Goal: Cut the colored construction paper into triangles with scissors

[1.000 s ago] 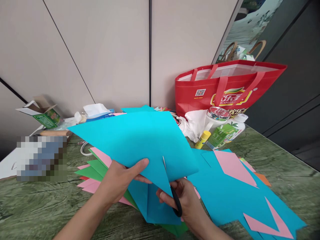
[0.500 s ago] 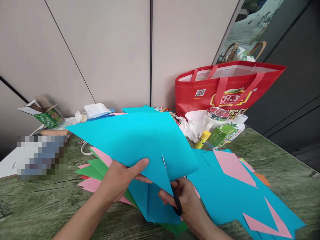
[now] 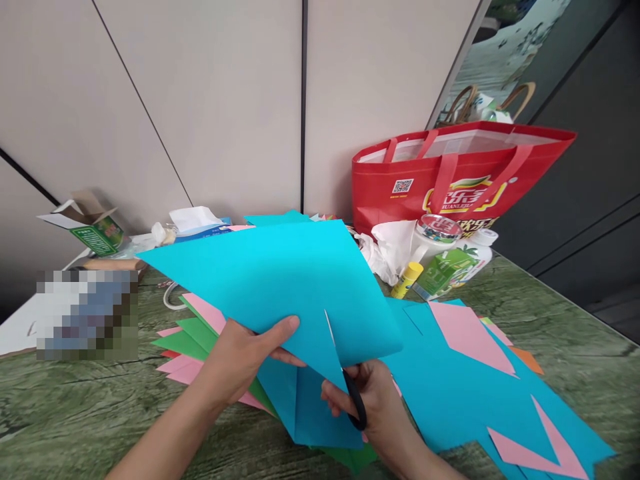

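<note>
A large blue sheet of paper (image 3: 260, 273) is held up over the table, with a cut running in from its near edge. My left hand (image 3: 250, 357) pinches the sheet at that edge, thumb on top and fingers beneath. In my right hand (image 3: 370, 393) are black-handled scissors (image 3: 357, 403), fingers around the loops. One thin blade shows above the paper along the cut; the other is hidden under it. Below the sheet lies a fanned stack of pink, green, red and blue folded paper (image 3: 193, 340).
Blue paper (image 3: 435, 393) with pink scraps (image 3: 473, 333) covers the right of the table. Behind it stand a yellow glue stick (image 3: 407, 280), a green carton (image 3: 443, 273), a lidded mug (image 3: 433, 237) and a red bag (image 3: 385, 193). An open green box (image 3: 97, 233) is at far left.
The scissor blades look more closed along the cut. The sheet's right flap has shifted slightly right. Both hands keep their grip in nearly the same place.
</note>
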Demonstrator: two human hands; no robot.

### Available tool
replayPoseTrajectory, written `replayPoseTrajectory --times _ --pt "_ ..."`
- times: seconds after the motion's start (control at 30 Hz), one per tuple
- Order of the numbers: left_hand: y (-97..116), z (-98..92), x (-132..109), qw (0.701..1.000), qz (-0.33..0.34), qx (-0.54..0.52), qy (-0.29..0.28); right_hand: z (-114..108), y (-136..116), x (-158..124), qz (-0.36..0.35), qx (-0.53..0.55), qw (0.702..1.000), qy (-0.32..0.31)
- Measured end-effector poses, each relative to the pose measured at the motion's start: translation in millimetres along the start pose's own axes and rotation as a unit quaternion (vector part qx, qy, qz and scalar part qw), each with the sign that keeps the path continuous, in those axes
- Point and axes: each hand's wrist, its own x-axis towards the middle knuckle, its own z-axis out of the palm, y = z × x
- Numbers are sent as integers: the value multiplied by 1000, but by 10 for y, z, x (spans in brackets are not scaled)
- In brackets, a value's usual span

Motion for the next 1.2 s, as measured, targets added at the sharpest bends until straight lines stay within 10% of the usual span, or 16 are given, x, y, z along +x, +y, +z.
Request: replayPoseTrajectory --times 0.4,0.67,1.2 --pt "124 -283 -33 976 159 98 108 -10 142 22 -89 110 974 -177" --pt "84 -192 7 997 57 -55 16 -43 94 17 -119 101 969 -191" --pt "-35 39 -21 999 22 -5 33 -57 15 15 -126 90 978 -138"
